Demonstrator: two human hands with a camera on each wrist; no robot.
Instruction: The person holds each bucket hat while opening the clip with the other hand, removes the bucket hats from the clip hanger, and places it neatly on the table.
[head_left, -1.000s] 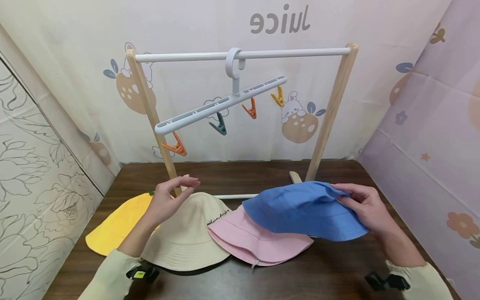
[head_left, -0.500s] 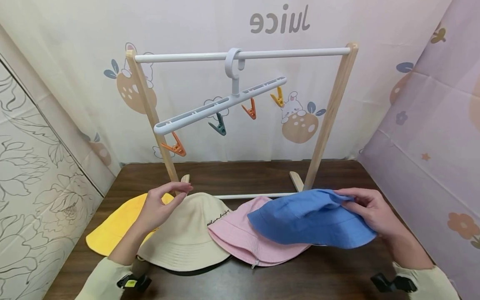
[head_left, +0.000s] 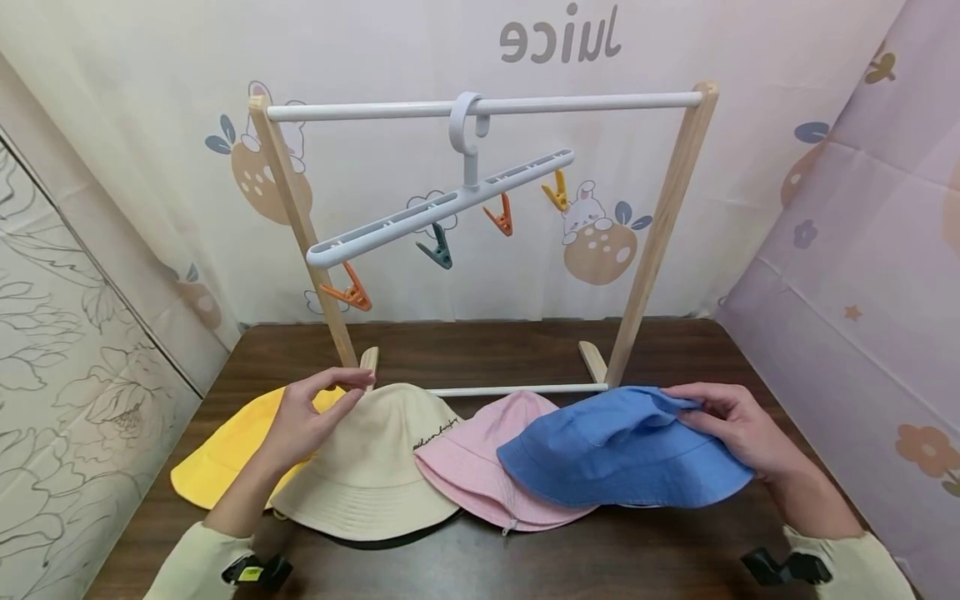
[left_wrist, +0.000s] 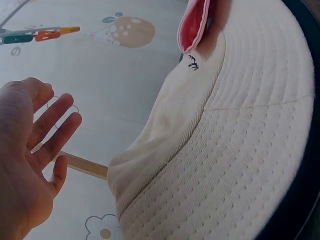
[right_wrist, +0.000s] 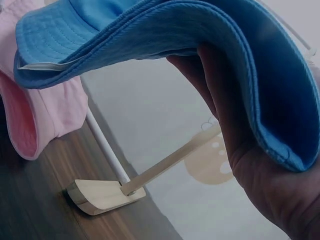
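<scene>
1. The right hand (head_left: 738,429), at the lower right of the head view, has the blue bucket hat (head_left: 622,450) by its brim, fingers curled over the top and the thumb underneath. The right wrist view confirms it: the blue brim (right_wrist: 210,55) wraps over the hand (right_wrist: 250,165), pinched firmly.
2. That blue hat sits lifted at the right, its left edge overlapping the pink bucket hat (head_left: 480,467), which lies on the dark wooden table (head_left: 465,350) at centre.
3. The left hand (head_left: 307,417), left of centre, holds nothing. Its fingers are loosely spread, thumb and forefinger nearly meeting, just above the crown of the cream bucket hat (head_left: 375,467). From the left wrist camera the palm (left_wrist: 25,165) is open, fingers apart, with the cream hat (left_wrist: 225,150) beside it and not touching.
4. A yellow hat (head_left: 217,462) peeks out at the lower left, tucked under the cream one.
5. Behind them stands the wooden drying rack (head_left: 660,233) with its white rail. A pale hanger (head_left: 442,208) hooks over it, tilted down to the left, with an orange clip (head_left: 347,292), a teal one (head_left: 437,250), another orange (head_left: 498,218) and a yellow one (head_left: 556,193) dangling free.
</scene>
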